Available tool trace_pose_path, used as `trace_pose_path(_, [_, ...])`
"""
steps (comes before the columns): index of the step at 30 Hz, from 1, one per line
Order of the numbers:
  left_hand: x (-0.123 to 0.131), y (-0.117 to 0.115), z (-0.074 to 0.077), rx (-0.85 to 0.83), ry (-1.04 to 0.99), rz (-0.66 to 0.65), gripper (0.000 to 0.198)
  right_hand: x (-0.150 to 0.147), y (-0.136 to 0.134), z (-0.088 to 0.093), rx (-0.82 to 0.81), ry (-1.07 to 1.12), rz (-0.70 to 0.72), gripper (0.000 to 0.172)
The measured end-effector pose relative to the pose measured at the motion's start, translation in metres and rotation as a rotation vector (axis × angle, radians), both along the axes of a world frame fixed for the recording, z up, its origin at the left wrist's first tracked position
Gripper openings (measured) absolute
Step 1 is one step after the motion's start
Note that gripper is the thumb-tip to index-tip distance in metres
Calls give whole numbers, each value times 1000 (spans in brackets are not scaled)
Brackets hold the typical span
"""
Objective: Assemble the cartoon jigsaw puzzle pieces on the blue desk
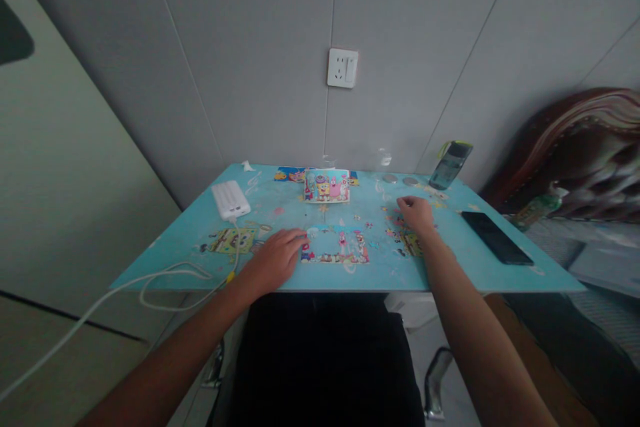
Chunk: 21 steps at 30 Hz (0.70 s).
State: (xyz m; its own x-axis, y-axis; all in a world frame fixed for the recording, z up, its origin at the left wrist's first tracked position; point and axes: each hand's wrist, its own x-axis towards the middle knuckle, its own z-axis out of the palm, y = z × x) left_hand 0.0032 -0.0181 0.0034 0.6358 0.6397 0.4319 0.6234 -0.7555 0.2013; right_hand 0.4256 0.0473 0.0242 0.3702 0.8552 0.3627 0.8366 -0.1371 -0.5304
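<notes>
A partly joined cartoon jigsaw strip lies near the front edge of a light blue table. My left hand rests palm down beside the strip's left end, fingertips touching it, fingers stretched out. My right hand is curled over loose puzzle pieces to the right of the strip; whether it grips one is hidden. A picture card showing the cartoon scene stands behind the strip. Another joined patch of pieces lies at the left.
A white power bank with a white cable trailing off the front left edge. A black phone lies at the right. A dark bottle leans at the back right. A wall socket is above. Dark chair below.
</notes>
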Motion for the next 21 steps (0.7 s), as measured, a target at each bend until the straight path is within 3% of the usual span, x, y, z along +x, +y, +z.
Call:
trace_pose_path(5, [0, 0, 1, -3, -8, 1, 37, -21, -2, 0, 17, 26, 363, 35])
trace_pose_path(7, [0, 0, 1, -8, -11, 2, 37, -23, -2, -1, 51, 43, 424, 35])
trace_pose_path(14, [1, 1, 0, -2, -25, -6, 38, -8, 1, -4, 149, 64, 199, 41])
trace_pose_path(21, [0, 1, -1, -3, -47, -12, 38, -5, 0, -7, 146, 88, 196, 43])
